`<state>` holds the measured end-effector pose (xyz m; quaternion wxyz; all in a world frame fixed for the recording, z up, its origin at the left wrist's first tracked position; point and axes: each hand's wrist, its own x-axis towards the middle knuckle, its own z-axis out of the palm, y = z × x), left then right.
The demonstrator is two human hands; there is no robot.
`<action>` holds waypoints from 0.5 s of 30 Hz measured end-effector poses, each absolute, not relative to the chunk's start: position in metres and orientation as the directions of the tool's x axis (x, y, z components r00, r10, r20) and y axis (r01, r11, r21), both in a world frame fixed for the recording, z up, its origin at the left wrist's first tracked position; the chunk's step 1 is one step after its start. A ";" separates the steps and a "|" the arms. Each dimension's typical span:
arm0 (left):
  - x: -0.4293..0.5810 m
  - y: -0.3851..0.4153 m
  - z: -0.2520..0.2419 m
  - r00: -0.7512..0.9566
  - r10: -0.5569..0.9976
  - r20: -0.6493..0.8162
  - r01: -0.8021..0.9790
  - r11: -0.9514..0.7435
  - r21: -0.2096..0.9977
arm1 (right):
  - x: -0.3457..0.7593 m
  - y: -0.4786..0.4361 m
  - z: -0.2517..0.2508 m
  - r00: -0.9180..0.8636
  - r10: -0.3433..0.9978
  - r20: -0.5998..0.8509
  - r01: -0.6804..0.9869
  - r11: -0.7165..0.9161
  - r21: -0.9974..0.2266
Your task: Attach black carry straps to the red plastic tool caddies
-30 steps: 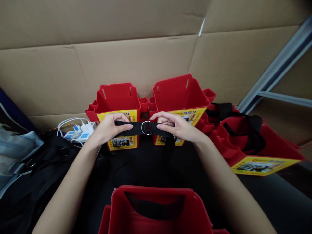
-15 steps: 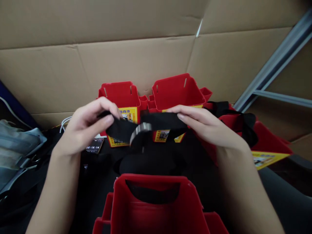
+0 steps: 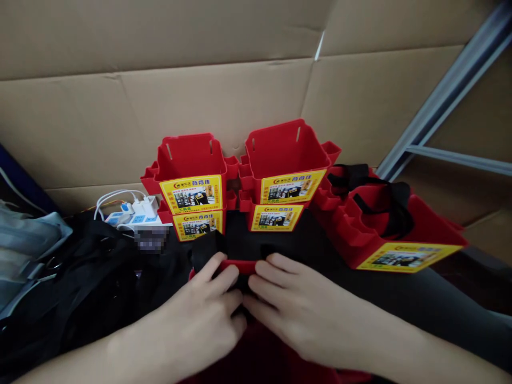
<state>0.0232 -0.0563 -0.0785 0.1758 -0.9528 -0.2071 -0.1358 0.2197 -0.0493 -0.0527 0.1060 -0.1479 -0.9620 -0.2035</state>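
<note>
Directly in front of me is a red plastic tool box (image 3: 244, 268), its interior mostly covered by my arms. A black webbing strap (image 3: 206, 250) stands up in a loop behind its back rim. My left hand (image 3: 214, 312) is closed at that rim, fingers over the edge and thumb inside, with the strap where it passes through the wall. Close beside it, my right hand (image 3: 290, 298) is closed in the same way on the right part of the rim and strap. The fingertips of both hands are partly hidden, and the strap's metal buckle is out of sight.
Stacked red tool boxes with yellow labels stand behind, at left (image 3: 191, 193) and right (image 3: 294, 186). Another red box (image 3: 412, 258) with black straps lies at right. A power strip (image 3: 140, 213), dark straps (image 3: 96, 277), a cardboard wall (image 3: 216, 106) and a metal frame (image 3: 432, 101) surround them.
Both hands have come down and together from the raised, stretched strap to the near box's back rim. The strap loop has dropped behind the box, and the buckle no longer shows.
</note>
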 end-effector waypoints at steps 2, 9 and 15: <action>0.023 -0.042 -0.083 0.862 0.388 0.327 0.483 -0.824 -0.296 | 0.218 -0.033 -0.053 -0.938 0.243 0.248 0.328 0.853 0.406; 0.014 -0.024 -0.064 0.870 0.399 0.290 0.466 -0.858 -0.215 | 0.221 -0.007 -0.034 -0.950 0.234 0.207 0.296 0.886 0.358; -0.011 -0.043 -0.049 0.875 0.286 0.391 0.207 -0.950 0.232 | 0.234 -0.035 -0.019 -0.956 0.263 0.131 0.211 0.924 -0.320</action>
